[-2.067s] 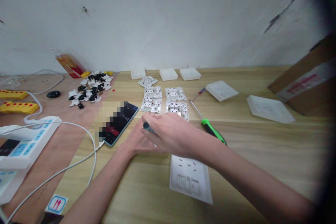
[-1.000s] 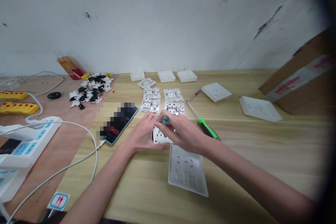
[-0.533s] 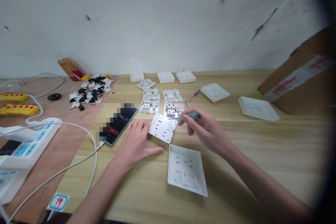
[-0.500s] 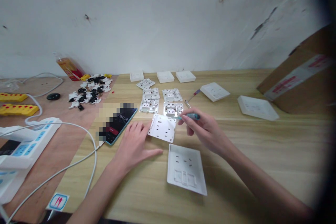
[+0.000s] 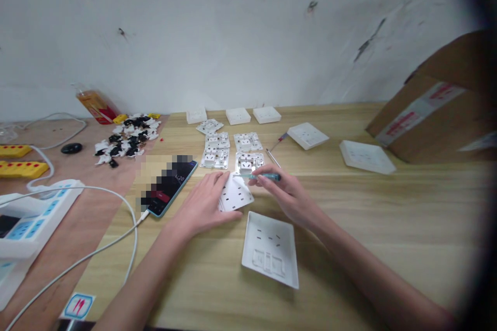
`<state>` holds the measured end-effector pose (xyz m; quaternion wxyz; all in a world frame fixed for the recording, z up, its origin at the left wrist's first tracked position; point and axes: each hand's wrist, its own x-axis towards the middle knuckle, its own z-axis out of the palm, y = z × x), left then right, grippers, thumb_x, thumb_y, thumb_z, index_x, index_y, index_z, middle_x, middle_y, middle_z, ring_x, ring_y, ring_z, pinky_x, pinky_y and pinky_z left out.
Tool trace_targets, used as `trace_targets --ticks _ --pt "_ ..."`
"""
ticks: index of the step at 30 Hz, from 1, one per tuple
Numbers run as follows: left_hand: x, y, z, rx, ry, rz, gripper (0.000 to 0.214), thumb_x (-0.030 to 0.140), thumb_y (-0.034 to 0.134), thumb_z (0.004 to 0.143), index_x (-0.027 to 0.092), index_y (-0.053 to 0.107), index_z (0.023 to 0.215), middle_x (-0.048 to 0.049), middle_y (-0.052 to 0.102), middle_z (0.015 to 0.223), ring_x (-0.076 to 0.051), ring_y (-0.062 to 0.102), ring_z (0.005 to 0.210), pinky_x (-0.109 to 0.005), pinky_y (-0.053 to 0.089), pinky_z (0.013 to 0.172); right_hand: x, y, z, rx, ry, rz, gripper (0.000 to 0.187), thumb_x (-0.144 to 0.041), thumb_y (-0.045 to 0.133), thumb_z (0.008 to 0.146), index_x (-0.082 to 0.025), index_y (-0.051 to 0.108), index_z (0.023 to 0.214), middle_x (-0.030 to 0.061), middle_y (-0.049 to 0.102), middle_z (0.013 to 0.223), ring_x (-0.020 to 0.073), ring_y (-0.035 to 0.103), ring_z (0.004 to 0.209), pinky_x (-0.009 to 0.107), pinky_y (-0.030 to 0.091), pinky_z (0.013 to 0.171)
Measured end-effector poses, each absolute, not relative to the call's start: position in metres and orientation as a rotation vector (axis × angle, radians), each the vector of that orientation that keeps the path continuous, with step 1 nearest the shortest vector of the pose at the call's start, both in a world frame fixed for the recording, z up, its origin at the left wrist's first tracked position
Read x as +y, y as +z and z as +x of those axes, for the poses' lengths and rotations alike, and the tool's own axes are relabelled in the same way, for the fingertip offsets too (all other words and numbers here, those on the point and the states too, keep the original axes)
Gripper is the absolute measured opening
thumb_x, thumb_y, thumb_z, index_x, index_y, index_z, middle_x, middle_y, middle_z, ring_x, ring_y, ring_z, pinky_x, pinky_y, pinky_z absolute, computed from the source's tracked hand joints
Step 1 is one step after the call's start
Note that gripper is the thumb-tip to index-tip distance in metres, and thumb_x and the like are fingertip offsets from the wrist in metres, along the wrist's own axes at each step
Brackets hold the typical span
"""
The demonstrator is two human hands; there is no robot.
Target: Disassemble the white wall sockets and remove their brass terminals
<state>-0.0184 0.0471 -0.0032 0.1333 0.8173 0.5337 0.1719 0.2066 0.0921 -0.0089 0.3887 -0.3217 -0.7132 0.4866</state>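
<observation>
My right hand [image 5: 289,196] pinches a small screwdriver [image 5: 273,177] with a teal see-through handle. Its shaft points left, over the top edge of a white socket plate [image 5: 237,195] with dark slots. Across the left side of that plate lies my left hand [image 5: 204,204], fingers at the upper edge and thumb along the lower one, gripping it. The screwdriver's tip is too small to make out. Nearer to me rests a white socket cover [image 5: 271,248], separate from both hands. Just beyond the plate sit several socket inner frames [image 5: 249,163] in two columns.
Left of my hand lies a phone [image 5: 173,189] with a white charging cable [image 5: 136,238]. Several white covers [image 5: 308,136] stand farther back, near a second screwdriver [image 5: 273,158]. A cardboard box [image 5: 423,114] is at right; black and white parts [image 5: 126,139] are heaped at left.
My left hand has closed further over the plate's left side, and its thumb has come to the lower edge. The screwdriver stays at the top edge. The whole view has shifted slightly.
</observation>
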Motion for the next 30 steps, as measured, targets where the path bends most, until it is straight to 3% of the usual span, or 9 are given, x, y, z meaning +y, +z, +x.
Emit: trace_targets --ticks 3,5,10,21,30 --pt "0.053 -0.008 -0.023 1.605 0.501 2.379 0.079 0.054 0.070 0.071 0.018 0.039 0.135 -0.0153 0.053 0.124 -0.034 0.050 0.115 -0.050 0.044 0.095 0.089 -0.002 0.210 -1.846 1.260 -0.816 0.024 -0.033 0.050 0.094 -0.017 0.054 0.112 0.0092 0.068 0.099 0.0169 0.067 0.088 0.032 0.054 0.073" --pt "0.056 -0.010 -0.025 1.641 0.538 2.379 0.083 0.055 0.072 0.068 0.016 0.039 0.134 -0.0152 0.052 0.122 -0.034 0.050 0.114 -0.050 0.044 0.095 0.084 0.004 0.211 -1.947 1.199 -0.833 0.019 -0.032 0.052 0.093 -0.016 0.057 0.103 0.0073 0.069 0.089 0.0150 0.066 0.076 0.028 0.052 0.064" --pt "0.057 -0.009 -0.022 1.685 0.592 2.434 0.082 0.054 0.069 0.070 0.016 0.038 0.135 -0.0141 0.052 0.120 -0.033 0.049 0.112 -0.049 0.042 0.097 0.072 0.010 0.204 -2.175 0.777 -0.766 0.011 -0.027 0.056 0.090 -0.017 0.060 0.087 0.0003 0.065 0.069 0.0102 0.057 0.058 0.023 0.043 0.055" --pt "0.052 -0.008 -0.022 1.684 0.587 2.496 0.078 0.048 0.066 0.073 0.015 0.036 0.137 -0.0146 0.051 0.123 -0.032 0.048 0.113 -0.047 0.040 0.100 0.070 0.007 0.206 -2.248 0.350 -0.671 0.015 -0.029 0.051 0.095 -0.019 0.054 0.084 -0.0007 0.064 0.066 0.0094 0.056 0.052 0.022 0.039 0.052" --pt "0.050 -0.009 -0.020 1.703 0.598 2.514 0.075 0.044 0.066 0.071 0.013 0.037 0.133 -0.0150 0.052 0.123 -0.032 0.048 0.113 -0.046 0.041 0.100 0.069 0.000 0.201 -2.092 0.341 -0.697 0.018 -0.023 0.056 0.092 -0.020 0.050 0.075 -0.0027 0.060 0.060 0.0079 0.053 0.048 0.021 0.039 0.049"
